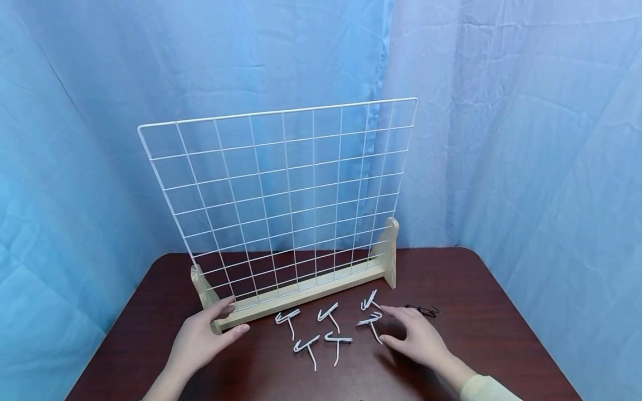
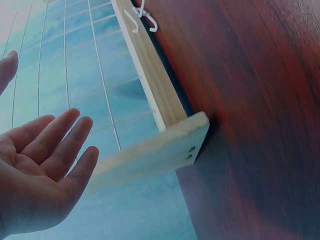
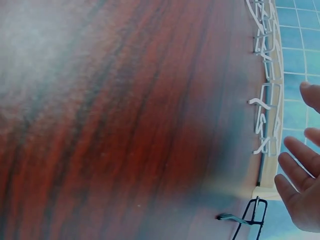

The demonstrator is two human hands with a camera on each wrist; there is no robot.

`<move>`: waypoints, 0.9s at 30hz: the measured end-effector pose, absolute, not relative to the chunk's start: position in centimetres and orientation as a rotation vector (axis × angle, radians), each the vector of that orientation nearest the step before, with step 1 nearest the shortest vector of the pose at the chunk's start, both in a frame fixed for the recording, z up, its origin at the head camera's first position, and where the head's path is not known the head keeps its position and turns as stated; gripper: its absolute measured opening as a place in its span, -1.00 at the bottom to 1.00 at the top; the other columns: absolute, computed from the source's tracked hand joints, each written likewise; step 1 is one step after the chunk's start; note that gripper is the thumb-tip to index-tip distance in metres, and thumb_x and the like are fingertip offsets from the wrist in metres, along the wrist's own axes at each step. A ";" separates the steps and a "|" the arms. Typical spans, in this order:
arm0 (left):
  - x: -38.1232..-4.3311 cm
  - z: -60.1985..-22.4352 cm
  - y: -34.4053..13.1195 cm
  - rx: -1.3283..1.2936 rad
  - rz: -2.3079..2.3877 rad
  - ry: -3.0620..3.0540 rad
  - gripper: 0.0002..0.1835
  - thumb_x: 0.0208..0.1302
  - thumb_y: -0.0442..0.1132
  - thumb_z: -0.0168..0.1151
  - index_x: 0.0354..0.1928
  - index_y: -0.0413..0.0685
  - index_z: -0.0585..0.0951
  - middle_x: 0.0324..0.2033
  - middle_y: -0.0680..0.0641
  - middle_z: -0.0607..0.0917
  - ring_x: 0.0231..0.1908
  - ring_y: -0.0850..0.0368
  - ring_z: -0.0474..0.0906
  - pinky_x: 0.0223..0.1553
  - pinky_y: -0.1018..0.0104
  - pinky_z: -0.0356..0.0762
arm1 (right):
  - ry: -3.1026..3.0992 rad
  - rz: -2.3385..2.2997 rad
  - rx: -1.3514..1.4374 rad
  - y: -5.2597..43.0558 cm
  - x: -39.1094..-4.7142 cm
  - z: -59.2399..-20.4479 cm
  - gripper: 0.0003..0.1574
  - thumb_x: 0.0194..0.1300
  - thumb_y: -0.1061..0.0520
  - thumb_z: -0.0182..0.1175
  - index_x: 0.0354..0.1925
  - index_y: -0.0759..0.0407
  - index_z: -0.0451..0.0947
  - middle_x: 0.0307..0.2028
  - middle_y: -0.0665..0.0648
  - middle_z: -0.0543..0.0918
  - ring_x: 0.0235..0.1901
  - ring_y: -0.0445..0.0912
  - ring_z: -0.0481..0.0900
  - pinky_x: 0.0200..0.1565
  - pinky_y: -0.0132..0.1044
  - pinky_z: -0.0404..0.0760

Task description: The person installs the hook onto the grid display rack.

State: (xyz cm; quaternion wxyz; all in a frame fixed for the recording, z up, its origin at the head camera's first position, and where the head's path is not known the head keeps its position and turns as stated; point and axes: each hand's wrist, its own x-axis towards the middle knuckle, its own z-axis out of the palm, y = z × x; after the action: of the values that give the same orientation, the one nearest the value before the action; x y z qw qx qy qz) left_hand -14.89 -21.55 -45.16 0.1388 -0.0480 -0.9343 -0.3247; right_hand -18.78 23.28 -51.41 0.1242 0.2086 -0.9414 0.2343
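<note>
A dark red wooden table [image 1: 481,334] stands before a blue curtain [image 1: 526,139]. A small black hook [image 1: 423,310] lies on the table near its right side.

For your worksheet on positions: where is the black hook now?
In the head view, the black hook lies on the table, beside the right hand.

I can read no text anywhere in front of me. No labels, brands, numbers or signs show.
</note>
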 end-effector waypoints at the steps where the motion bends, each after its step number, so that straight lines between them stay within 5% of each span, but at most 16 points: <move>1: -14.8 -45.1 -21.8 -0.119 -0.947 -2.709 -0.25 0.02 0.21 0.50 0.23 -0.01 0.60 -0.10 0.04 0.75 -0.04 0.00 0.66 -0.08 -0.02 0.55 | -2.743 0.689 0.600 23.3 -18.7 -51.5 -0.27 0.02 -0.03 0.54 0.18 0.06 0.60 0.04 -0.03 0.66 0.06 0.00 0.55 0.05 0.00 0.53; 27: -14.7 -43.8 -29.2 0.062 -1.072 -2.824 -0.28 0.23 0.15 0.36 0.26 -0.22 0.52 0.01 -0.19 0.69 -0.03 -0.14 0.65 -0.10 0.03 0.58 | -2.597 0.750 0.620 23.4 -18.0 -54.9 -0.35 -0.10 0.01 0.60 0.01 0.06 0.68 -0.11 -0.08 0.68 -0.08 -0.11 0.56 -0.02 -0.10 0.53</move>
State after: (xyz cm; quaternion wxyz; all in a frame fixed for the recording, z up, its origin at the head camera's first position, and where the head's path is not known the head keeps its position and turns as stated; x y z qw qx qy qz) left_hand -14.70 -29.22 -43.79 0.0603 0.0204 -0.9329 -0.3544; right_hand -18.05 23.41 -54.90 0.1832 0.2198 -0.9205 0.2660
